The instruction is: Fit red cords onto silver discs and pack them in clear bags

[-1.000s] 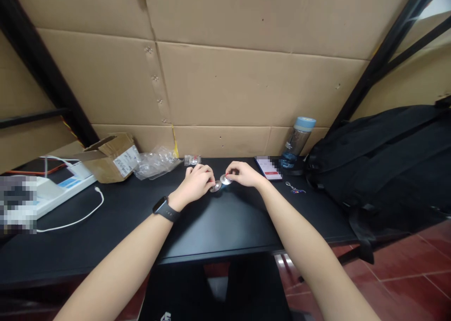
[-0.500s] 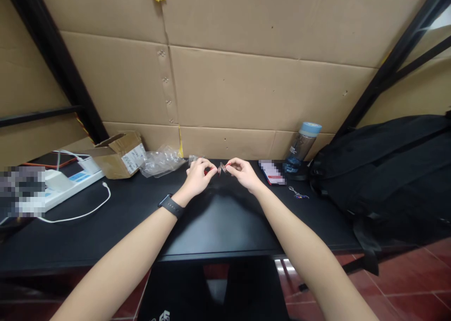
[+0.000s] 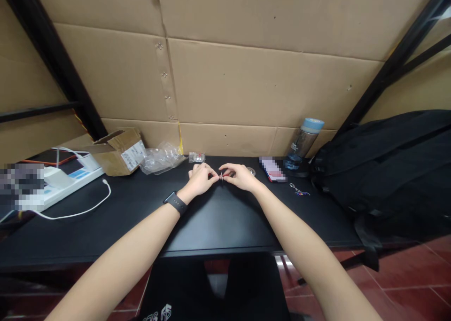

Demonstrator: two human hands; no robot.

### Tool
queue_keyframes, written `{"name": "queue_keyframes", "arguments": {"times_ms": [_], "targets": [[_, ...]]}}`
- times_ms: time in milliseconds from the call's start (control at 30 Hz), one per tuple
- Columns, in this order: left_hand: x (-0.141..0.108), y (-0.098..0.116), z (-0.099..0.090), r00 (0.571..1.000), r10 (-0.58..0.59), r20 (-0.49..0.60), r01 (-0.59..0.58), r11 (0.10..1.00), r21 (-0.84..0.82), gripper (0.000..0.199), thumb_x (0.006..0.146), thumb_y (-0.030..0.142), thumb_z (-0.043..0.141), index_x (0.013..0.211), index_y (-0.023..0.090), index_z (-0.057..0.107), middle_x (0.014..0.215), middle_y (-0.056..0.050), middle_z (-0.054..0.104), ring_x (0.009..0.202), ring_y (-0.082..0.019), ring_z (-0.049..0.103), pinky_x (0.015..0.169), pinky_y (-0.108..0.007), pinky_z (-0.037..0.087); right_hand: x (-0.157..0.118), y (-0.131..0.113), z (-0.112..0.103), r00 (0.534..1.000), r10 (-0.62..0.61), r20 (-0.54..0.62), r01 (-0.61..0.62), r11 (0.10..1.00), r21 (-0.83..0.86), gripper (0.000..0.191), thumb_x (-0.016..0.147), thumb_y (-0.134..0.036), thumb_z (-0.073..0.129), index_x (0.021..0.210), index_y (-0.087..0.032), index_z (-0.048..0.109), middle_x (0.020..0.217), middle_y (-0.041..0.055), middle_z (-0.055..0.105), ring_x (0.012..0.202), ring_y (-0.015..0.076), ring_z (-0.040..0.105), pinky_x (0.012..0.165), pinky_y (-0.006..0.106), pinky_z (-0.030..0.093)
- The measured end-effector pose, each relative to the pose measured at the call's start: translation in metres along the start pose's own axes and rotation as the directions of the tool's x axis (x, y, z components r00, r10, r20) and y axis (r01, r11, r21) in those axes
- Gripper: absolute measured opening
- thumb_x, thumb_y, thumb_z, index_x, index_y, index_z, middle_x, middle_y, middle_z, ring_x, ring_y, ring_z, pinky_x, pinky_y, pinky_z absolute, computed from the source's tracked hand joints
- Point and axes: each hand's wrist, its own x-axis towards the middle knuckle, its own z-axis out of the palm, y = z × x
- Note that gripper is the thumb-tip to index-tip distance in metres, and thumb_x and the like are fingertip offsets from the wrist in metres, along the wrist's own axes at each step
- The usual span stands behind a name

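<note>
My left hand (image 3: 200,179), with a dark watch (image 3: 175,201) at its wrist, is closed in a pinch over the black table. Facing it, my right hand (image 3: 240,176) pinches from the other side. Between the fingertips is a small, thin red piece (image 3: 221,176), seen nearly edge-on; its kind is too small to make out, and the fingers cover most of it. Just behind my right hand lies a round, shiny clear item (image 3: 251,171), partly hidden. A small clear packet (image 3: 197,157) with a silver and red content lies beyond my left hand.
On the left are a white power strip (image 3: 75,182) with a cable, an opened cardboard box (image 3: 121,152) and crumpled clear plastic (image 3: 162,159). A phone (image 3: 273,169), keychain (image 3: 299,190), water bottle (image 3: 301,144) and black backpack (image 3: 387,170) stand or lie on the right. Cardboard (image 3: 225,90) walls the back.
My hands have come closer together, and the piece between the fingertips now appears thinner. The packet behind my left hand and the round item behind my right now show more. The view has shifted slightly.
</note>
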Motion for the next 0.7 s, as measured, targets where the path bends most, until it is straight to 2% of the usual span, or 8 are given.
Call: {"name": "queue_keyframes", "arguments": {"times_ms": [133, 267, 433, 533, 567, 633, 700], "targets": [[0.001, -0.002, -0.001, 1.0, -0.013, -0.022, 0.013, 1.0, 0.0, 0.022, 0.09, 0.048, 0.064, 0.092, 0.032, 0.08, 0.114, -0.007, 0.063, 0.117, -0.034, 0.047, 0.095, -0.052, 0.039, 0.001, 0.001, -0.002, 1.0, 0.024, 0.019, -0.022, 0.996, -0.081, 0.044, 0.08, -0.024, 0.077, 0.123, -0.027, 0.073, 0.094, 0.0018, 0.079, 0.085, 0.0161, 0.073, 0.084, 0.027, 0.053], [0.001, -0.002, 0.002, 0.999, -0.018, -0.03, 0.017, 1.0, -0.003, 0.024, 0.09, 0.049, 0.064, 0.091, 0.032, 0.08, 0.115, -0.008, 0.064, 0.117, -0.034, 0.047, 0.095, -0.053, 0.039, 0.001, -0.001, -0.004, 0.997, 0.044, 0.056, -0.04, 0.997, -0.067, 0.061, 0.069, -0.03, 0.088, 0.127, -0.027, 0.072, 0.096, 0.0027, 0.078, 0.086, 0.0177, 0.072, 0.083, 0.028, 0.054], [0.002, -0.001, -0.002, 0.999, 0.031, -0.035, -0.03, 0.999, 0.043, 0.024, 0.091, 0.049, 0.062, 0.093, 0.032, 0.079, 0.116, -0.007, 0.065, 0.118, -0.034, 0.047, 0.095, -0.052, 0.038, 0.002, -0.002, -0.001, 1.0, -0.001, 0.005, 0.002, 0.994, -0.114, 0.052, 0.072, -0.033, 0.087, 0.122, -0.025, 0.074, 0.094, 0.0023, 0.076, 0.083, 0.0158, 0.069, 0.082, 0.027, 0.052], [0.007, -0.016, -0.024, 0.992, 0.106, -0.062, -0.097, 0.987, 0.127, 0.027, 0.091, 0.051, 0.061, 0.103, 0.033, 0.076, 0.121, -0.008, 0.065, 0.12, -0.035, 0.047, 0.096, -0.052, 0.036, 0.003, -0.002, 0.001, 0.998, -0.055, -0.034, 0.049, 0.986, -0.157, 0.051, 0.071, -0.034, 0.089, 0.118, -0.023, 0.076, 0.099, 0.0046, 0.075, 0.087, 0.0172, 0.068, 0.083, 0.029, 0.051], [0.01, -0.025, -0.034, 0.989, 0.103, -0.108, -0.085, 0.983, 0.161, 0.028, 0.091, 0.051, 0.061, 0.107, 0.033, 0.074, 0.125, -0.008, 0.064, 0.122, -0.036, 0.046, 0.097, -0.053, 0.035, 0.004, -0.002, 0.002, 0.997, -0.064, -0.043, 0.057, 0.985, -0.16, 0.051, 0.07, -0.035, 0.089, 0.117, -0.023, 0.076, 0.102, 0.0057, 0.074, 0.089, 0.018, 0.068, 0.083, 0.03, 0.052], [0.013, -0.05, -0.055, 0.977, 0.01, -0.213, 0.037, 0.976, 0.215, 0.029, 0.09, 0.049, 0.061, 0.111, 0.031, 0.071, 0.123, -0.01, 0.066, 0.121, -0.038, 0.047, 0.097, -0.053, 0.035, 0.004, -0.001, 0.003, 0.996, -0.061, -0.061, 0.051, 0.988, -0.147, 0.05, 0.07, -0.036, 0.089, 0.116, -0.023, 0.076, 0.11, 0.007, 0.074, 0.096, 0.02, 0.069, 0.086, 0.032, 0.052], [0.013, -0.078, -0.072, 0.946, -0.085, -0.312, 0.171, 0.951, 0.259, 0.033, 0.086, 0.046, 0.068, 0.114, 0.029, 0.07, 0.125, -0.012, 0.065, 0.121, -0.04, 0.046, 0.096, -0.053, 0.036, 0.004, -0.001, 0.005, 0.997, -0.036, -0.068, 0.027, 0.992, -0.126, 0.049, 0.07, -0.036, 0.088, 0.116, -0.024, 0.075, 0.115, 0.0066, 0.074, 0.103, 0.0217, 0.069, 0.09, 0.034, 0.053]]}}
